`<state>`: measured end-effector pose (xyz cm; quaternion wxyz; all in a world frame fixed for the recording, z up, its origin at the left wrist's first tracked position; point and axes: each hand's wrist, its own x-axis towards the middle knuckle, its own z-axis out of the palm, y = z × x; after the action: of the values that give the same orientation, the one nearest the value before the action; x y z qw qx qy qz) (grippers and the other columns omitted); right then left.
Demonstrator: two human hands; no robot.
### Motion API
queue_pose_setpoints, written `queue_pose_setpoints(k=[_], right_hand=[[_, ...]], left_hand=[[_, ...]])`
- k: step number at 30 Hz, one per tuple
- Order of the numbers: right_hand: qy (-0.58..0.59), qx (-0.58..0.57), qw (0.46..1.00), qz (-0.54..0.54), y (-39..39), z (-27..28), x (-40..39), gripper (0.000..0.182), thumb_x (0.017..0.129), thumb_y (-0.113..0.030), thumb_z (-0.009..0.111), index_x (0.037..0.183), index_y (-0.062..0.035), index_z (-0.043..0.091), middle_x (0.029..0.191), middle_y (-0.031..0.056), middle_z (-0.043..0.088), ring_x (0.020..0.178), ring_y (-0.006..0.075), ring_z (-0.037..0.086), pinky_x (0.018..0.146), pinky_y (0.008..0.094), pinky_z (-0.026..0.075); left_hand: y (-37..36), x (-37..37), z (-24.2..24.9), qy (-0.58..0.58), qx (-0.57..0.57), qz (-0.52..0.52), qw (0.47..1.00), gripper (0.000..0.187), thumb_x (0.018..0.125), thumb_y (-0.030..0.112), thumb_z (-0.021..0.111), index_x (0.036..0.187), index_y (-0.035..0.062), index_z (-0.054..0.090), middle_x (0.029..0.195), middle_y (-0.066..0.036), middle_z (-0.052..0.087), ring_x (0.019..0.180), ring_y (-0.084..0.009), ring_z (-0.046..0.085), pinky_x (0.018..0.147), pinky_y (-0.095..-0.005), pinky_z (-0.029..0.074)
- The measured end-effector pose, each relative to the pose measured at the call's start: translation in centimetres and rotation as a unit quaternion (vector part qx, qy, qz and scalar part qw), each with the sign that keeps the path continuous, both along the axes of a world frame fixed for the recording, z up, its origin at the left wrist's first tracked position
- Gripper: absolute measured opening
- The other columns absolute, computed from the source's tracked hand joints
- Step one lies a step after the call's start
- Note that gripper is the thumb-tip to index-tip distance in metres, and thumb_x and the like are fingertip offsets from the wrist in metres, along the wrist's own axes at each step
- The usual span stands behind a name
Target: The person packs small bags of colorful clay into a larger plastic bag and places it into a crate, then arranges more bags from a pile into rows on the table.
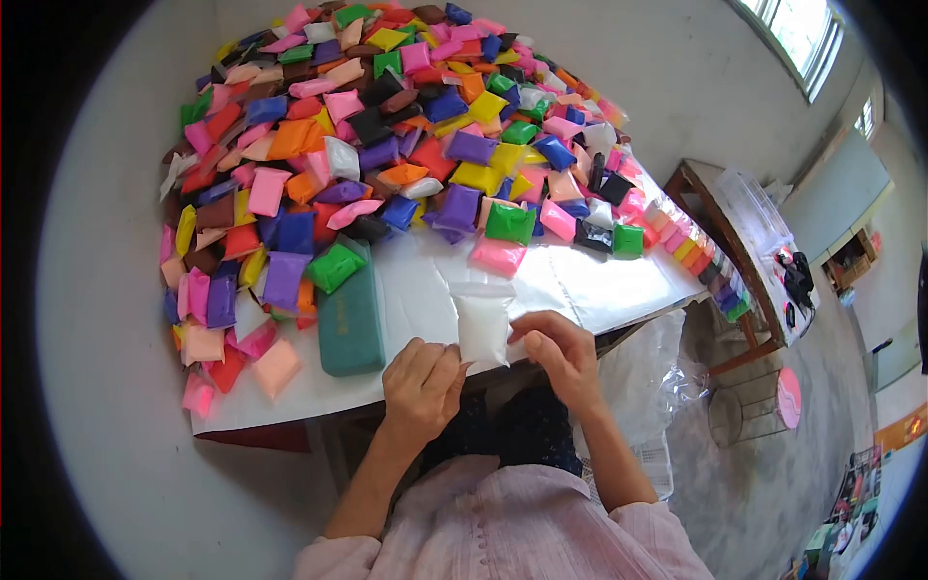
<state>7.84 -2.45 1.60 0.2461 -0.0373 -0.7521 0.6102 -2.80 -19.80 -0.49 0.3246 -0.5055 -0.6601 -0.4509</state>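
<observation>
A small clear packet of white clay (483, 327) stands upright over the table's front edge. My left hand (422, 385) is closed, with thumb and fingers pinching the packet's lower left corner. On the other side my right hand (564, 360) is half curled, thumb and forefinger apart, its fingertips right at the packet's right edge. Just behind the packet lies a pink packet (498, 255). A green box (351, 324) stands left of my hands, with a green packet (335, 268) lying on its far end.
A big heap of coloured packets (387, 145) covers the back and left of the white table (425, 280). Rows of packets (701, 251) line its right end. Clear plastic sheeting (643, 377) hangs at right, near a stool (785, 398) and a wooden side table (696, 184).
</observation>
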Motion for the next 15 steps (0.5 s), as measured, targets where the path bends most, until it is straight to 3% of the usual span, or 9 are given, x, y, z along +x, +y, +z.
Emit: queue_pose_setpoints(k=[1,2,5,8,11,15], right_hand=[[-0.048,-0.117,0.991,0.046,0.2,0.6,-0.2,0.028,0.092,-0.015,0.063,0.117,-0.0019,0.064,0.078,0.0007,0.060,0.064,0.0101,0.052,0.056,0.0234,0.040],[-0.083,-0.165,0.974,0.130,0.8,0.4,-0.2,0.039,0.095,-0.018,0.061,0.130,-0.0014,0.058,0.080,-0.0019,0.058,0.063,0.0051,0.045,0.054,0.0214,0.036],[-0.048,-0.272,0.921,0.273,1.0,0.0,-1.4,0.042,0.094,-0.017,0.064,0.132,-0.0005,0.057,0.081,-0.0009,0.057,0.061,0.0036,0.041,0.051,0.0196,0.031],[-0.029,-0.302,0.917,0.259,0.5,0.0,-2.2,0.046,0.092,-0.013,0.067,0.135,-0.0004,0.055,0.084,0.0001,0.059,0.061,0.0019,0.038,0.048,0.0190,0.026],[-0.027,-0.335,0.907,0.253,0.3,0.7,-2.6,0.057,0.085,-0.008,0.072,0.137,0.0028,0.053,0.112,0.0097,0.065,0.062,0.0022,0.045,0.047,0.0180,0.030],[-0.051,-0.229,0.944,0.231,-0.6,1.7,-3.4,0.058,0.084,-0.007,0.073,0.138,0.0014,0.052,0.113,0.0076,0.065,0.066,0.0025,0.051,0.050,0.0172,0.034]], left_hand=[[0.0,0.1,0.0,-0.002,0.002,-0.002,1.000,0.018,0.078,0.005,0.073,0.090,-0.0022,0.062,0.078,-0.011,0.057,0.065,-0.0288,0.054,0.056,-0.0389,0.044],[-0.1,0.0,0.0,-0.002,0.004,-0.005,1.000,0.017,0.079,0.005,0.073,0.090,-0.0021,0.062,0.079,-0.011,0.057,0.065,-0.0289,0.054,0.056,-0.0391,0.045],[-0.1,0.0,0.4,-0.016,-0.011,0.001,1.000,0.016,0.080,0.005,0.072,0.092,-0.0018,0.062,0.080,-0.011,0.057,0.068,-0.0293,0.055,0.059,-0.0392,0.046],[-0.5,-0.2,0.6,-0.059,-0.045,0.022,0.997,0.016,0.080,0.003,0.070,0.094,-0.0016,0.062,0.082,-0.012,0.057,0.072,-0.0303,0.056,0.063,-0.0399,0.047],[-0.7,0.0,0.5,-0.105,-0.049,0.037,0.993,0.017,0.080,0.002,0.069,0.096,-0.0016,0.062,0.082,-0.013,0.058,0.075,-0.0319,0.057,0.065,-0.0414,0.047],[-1.0,0.9,0.5,-0.130,-0.050,0.088,0.986,0.018,0.081,-0.001,0.067,0.098,-0.0020,0.064,0.083,-0.014,0.058,0.076,-0.0342,0.057,0.068,-0.0441,0.048]])
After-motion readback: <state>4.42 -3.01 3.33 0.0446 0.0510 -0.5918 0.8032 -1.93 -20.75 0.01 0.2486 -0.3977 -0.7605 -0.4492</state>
